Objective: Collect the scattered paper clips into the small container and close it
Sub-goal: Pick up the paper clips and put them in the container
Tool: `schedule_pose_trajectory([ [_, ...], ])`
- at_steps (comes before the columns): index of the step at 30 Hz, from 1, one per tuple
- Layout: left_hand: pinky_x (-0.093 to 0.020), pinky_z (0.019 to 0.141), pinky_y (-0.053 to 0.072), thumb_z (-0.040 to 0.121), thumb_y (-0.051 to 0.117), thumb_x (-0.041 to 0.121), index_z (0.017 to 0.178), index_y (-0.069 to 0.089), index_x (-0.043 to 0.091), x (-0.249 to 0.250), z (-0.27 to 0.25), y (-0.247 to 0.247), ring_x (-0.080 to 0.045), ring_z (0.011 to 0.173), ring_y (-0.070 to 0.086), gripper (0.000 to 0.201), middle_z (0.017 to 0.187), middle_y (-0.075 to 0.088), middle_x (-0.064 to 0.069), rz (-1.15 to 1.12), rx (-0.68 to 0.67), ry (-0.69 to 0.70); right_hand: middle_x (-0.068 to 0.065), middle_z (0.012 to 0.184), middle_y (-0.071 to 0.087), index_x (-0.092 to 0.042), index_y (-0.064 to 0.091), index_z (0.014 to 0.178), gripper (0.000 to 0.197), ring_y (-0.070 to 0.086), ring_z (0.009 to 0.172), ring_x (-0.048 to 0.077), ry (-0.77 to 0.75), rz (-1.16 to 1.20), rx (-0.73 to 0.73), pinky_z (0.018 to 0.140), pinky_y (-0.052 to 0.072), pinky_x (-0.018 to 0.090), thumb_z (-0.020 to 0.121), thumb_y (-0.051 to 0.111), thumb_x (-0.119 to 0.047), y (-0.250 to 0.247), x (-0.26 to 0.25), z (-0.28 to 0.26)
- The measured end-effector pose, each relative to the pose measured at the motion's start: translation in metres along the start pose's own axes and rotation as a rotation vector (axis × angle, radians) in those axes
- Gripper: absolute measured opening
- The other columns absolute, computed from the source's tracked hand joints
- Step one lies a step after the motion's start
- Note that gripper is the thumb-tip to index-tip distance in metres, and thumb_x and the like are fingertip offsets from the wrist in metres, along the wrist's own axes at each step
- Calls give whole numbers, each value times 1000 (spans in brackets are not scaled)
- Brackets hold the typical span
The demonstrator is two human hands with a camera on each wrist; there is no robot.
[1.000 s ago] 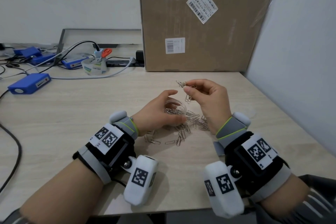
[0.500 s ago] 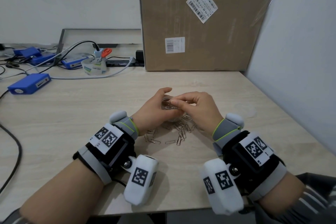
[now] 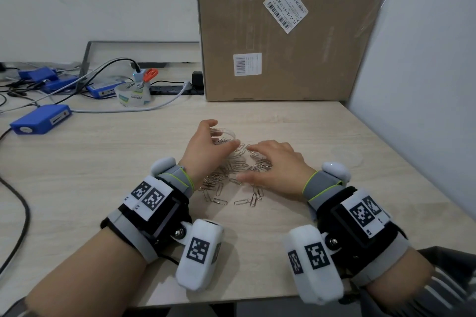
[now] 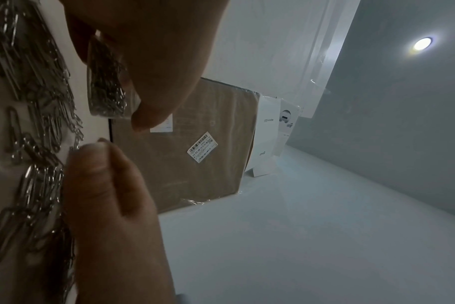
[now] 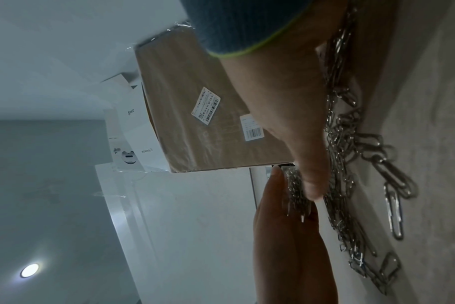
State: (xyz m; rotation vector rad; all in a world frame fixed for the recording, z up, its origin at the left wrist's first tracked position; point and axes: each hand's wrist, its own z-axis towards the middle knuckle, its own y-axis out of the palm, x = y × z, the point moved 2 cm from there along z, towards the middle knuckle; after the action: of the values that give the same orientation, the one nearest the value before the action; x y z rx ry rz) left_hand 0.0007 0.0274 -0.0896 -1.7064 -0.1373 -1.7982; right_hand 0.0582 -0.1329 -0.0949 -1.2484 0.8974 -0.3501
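Note:
A small clear container (image 3: pixel 226 132) holding some clips stands on the table, and my left hand (image 3: pixel 204 148) grips it, thumb behind and fingers in front. The left wrist view shows the container (image 4: pixel 105 86) inside that grip. Silver paper clips (image 3: pixel 231 171) lie scattered in a pile just in front of it. My right hand (image 3: pixel 275 162) lies palm down over the pile's right side, its fingers straight and touching clips. In the right wrist view its index finger (image 5: pixel 312 181) points down at the clips (image 5: pixel 351 144) beside the container (image 5: pixel 295 191). A clear lid (image 3: pixel 347 158) lies to the right.
A tall cardboard box (image 3: pixel 283 33) stands behind the work area and a wall (image 3: pixel 425 85) closes the right side. Blue devices (image 3: pixel 41 118), a tape roll (image 3: pixel 132 95) and cables sit at the back left. A few stray clips (image 3: pixel 244 201) lie nearer me.
My right hand carried pinched clips from above to the container, let them go, and has come down flat onto the pile. The left hand kept its grip on the container.

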Motion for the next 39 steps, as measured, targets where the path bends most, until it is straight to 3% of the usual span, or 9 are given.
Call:
schedule_pose_trajectory([
  [3,-35,96,48,80,74,30,141,36,15,0,0,1,-17,112,55,73,125,54,-2,2,-2,-2,-8,140,38,-37,40,134,81,27,130,20,-46,-70,-92,105,26,41,65,61,-71,2,-3,-2],
  [9,-32,92,47,81,73,30,140,37,16,0,-1,1,-17,112,54,71,125,54,-2,-3,-18,-8,-4,109,46,-25,58,112,34,41,109,18,-125,98,-1,94,36,30,82,64,-40,6,3,6],
  [14,-28,88,46,81,74,30,139,38,16,-1,-1,2,-15,111,55,69,124,55,-1,0,-21,-12,-3,95,44,-15,59,99,13,50,92,19,-127,92,53,84,42,33,87,59,-20,5,4,9],
  [19,-25,82,43,81,73,31,137,40,18,-1,0,2,-13,109,54,67,124,55,1,8,-34,-8,0,87,51,-12,64,93,10,48,84,15,-92,128,141,74,34,26,84,62,-15,0,6,10],
  [23,-20,75,43,81,74,31,136,41,18,-2,0,3,-13,108,55,66,123,55,1,10,-54,-4,3,90,68,-10,69,86,7,57,86,16,-36,188,231,76,41,23,80,66,-11,-2,9,11],
  [26,-17,73,44,80,75,30,135,42,18,-3,0,3,-13,108,55,65,122,56,0,3,-66,-6,-2,80,66,-10,71,83,5,57,78,10,16,275,323,63,38,6,78,68,-9,-4,12,12],
  [29,-17,75,46,79,76,28,134,43,18,-2,-1,3,-13,107,56,66,121,57,-1,-6,-82,7,-4,73,63,-11,71,79,3,54,66,4,44,371,460,61,37,0,77,70,-9,-8,15,13],
  [33,-32,94,51,69,82,33,132,45,23,2,-5,6,-12,106,61,74,117,62,0,-5,-165,20,-9,74,67,-15,72,78,5,58,64,-7,-22,600,616,66,41,1,75,73,-10,-17,10,9],
  [39,-40,91,55,63,81,28,137,40,23,11,-18,15,-18,107,63,85,113,64,-5,5,-399,59,0,77,71,-13,75,79,12,64,71,4,-234,743,553,70,49,14,71,76,-5,-18,-11,-2],
])
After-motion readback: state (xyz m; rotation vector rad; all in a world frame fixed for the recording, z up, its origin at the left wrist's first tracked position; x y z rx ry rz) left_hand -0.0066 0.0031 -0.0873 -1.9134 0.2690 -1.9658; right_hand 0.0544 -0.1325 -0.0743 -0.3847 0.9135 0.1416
